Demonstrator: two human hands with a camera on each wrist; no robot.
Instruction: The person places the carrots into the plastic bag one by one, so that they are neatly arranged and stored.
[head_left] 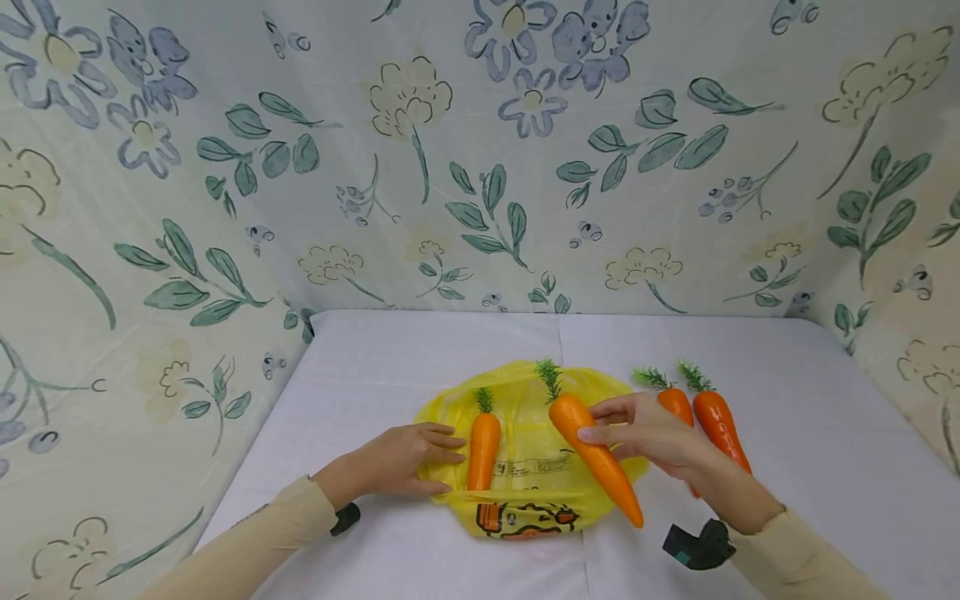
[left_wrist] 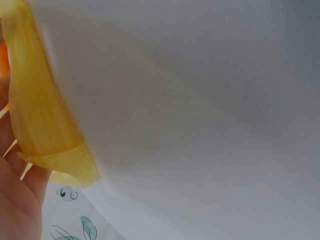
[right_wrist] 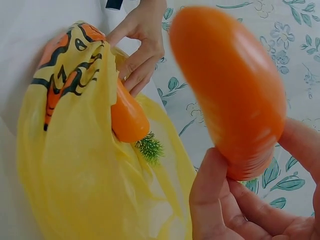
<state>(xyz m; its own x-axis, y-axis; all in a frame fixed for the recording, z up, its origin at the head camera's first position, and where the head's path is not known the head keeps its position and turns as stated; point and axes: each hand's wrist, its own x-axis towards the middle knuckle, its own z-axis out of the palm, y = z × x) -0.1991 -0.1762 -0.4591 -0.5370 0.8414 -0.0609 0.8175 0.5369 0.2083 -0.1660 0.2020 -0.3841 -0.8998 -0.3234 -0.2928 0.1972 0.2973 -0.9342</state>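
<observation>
A yellow plastic bag [head_left: 534, 433] lies spread on the table with a printed face on its front fold. Inside its mouth rests one orange carrot [head_left: 484, 450], green top away from the person. The left hand [head_left: 401, 458] touches the bag's left edge, fingers fairly straight; in the left wrist view its fingers lie along the yellow plastic [left_wrist: 40, 100]. Above the bag's right side, the right hand [head_left: 648, 433] pinches a second carrot [head_left: 597, 458], tilted with its tip toward the person. The right wrist view shows thumb and fingers around this carrot [right_wrist: 232, 90].
Two more carrots lie on the white table [head_left: 390, 350] right of the bag: one [head_left: 677, 406] partly behind the right hand, another [head_left: 720, 425] beside it. A flowered cloth [head_left: 480, 167] stands behind and at the sides. Dark straps sit near both wrists.
</observation>
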